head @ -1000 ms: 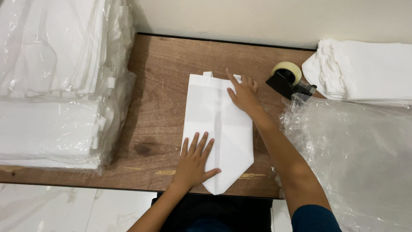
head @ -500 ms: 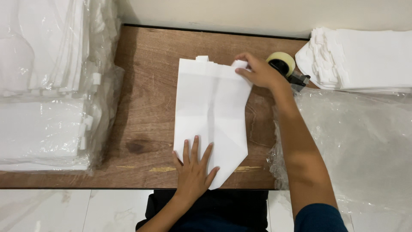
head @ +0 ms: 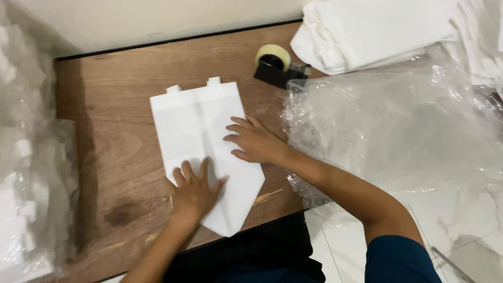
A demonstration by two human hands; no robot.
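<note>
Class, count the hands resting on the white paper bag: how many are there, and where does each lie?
2. The left hand presses flat on the white paper bag near its pointed lower end; the right hand lies on its right edge, midway up.

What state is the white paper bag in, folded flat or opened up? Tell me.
Folded flat. The white paper bag lies on the wooden table, near end folded to a point, with the left hand and right hand pressing on it.

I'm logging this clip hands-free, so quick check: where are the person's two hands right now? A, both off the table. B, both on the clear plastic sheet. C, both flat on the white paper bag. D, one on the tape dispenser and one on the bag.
C: the left hand and the right hand both press flat on the white paper bag, apart from the tape dispenser.
</note>
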